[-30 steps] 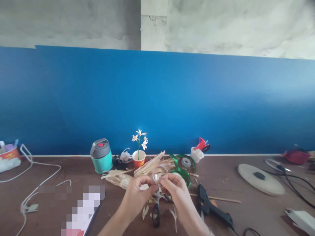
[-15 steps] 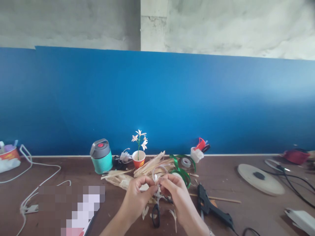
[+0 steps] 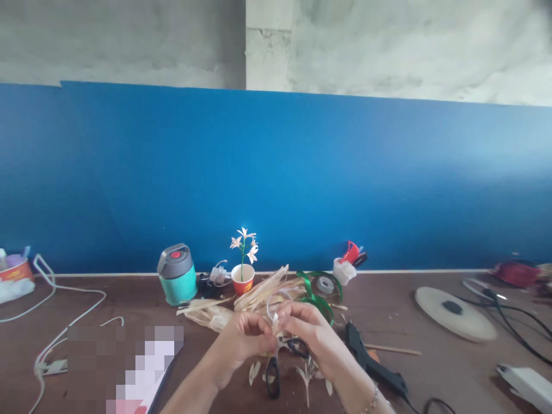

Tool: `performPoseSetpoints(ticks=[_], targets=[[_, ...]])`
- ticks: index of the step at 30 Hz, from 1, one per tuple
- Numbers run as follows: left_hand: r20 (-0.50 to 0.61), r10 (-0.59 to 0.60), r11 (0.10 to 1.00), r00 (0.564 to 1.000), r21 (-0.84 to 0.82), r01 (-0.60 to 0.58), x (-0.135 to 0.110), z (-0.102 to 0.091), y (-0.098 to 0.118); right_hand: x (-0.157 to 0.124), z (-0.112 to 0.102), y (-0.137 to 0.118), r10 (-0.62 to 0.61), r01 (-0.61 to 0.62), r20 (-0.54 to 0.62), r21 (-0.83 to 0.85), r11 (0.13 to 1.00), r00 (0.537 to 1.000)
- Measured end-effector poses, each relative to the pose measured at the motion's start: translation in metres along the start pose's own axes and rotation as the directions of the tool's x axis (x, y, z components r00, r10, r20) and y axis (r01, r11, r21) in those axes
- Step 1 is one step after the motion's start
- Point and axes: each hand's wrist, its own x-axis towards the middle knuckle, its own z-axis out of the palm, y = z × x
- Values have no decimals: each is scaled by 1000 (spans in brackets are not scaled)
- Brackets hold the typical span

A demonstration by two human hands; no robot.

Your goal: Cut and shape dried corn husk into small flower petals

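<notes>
My left hand (image 3: 241, 344) and my right hand (image 3: 311, 334) meet over the brown table (image 3: 409, 368), fingers pinched together on a small pale husk piece with a thin white wire loop (image 3: 276, 305) rising above them. Black scissors (image 3: 276, 368) lie right below the hands, with pale petal scraps (image 3: 307, 376) beside them. Just behind my hands lies a pile of dried husk strips (image 3: 259, 294) and a curl of green ribbon (image 3: 318, 299). A red paper cup (image 3: 243, 279) holding a small white handmade flower (image 3: 244, 241) stands further back.
A black glue gun (image 3: 371, 362) lies right of my hands. A teal flask (image 3: 176, 274), a tape roll (image 3: 326, 284), a round pale disc (image 3: 455, 313), black cables (image 3: 513, 322), a white cord (image 3: 64, 328) and a white box (image 3: 528, 385) sit around the table. A blue wall panel stands behind.
Both hands stay together on the small piece. My right hand has shifted slightly up and turned, uncovering more of the scissors handle and the petal scraps below.
</notes>
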Motion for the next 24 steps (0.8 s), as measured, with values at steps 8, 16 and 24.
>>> performPoseSetpoints(ticks=[8,16,24], targets=[[62,-67,997,996,-25,69,-9,2,14,2,-12,5,98,-93,178,-36,995,979],[102,-4,984,995,179,-14,-12,0,13,0,-11,1,204,-192,280,-68,979,938],[48,-1,952,999,306,-14,-15,8,18,1,-22,5,235,-206,303,-124,971,923]])
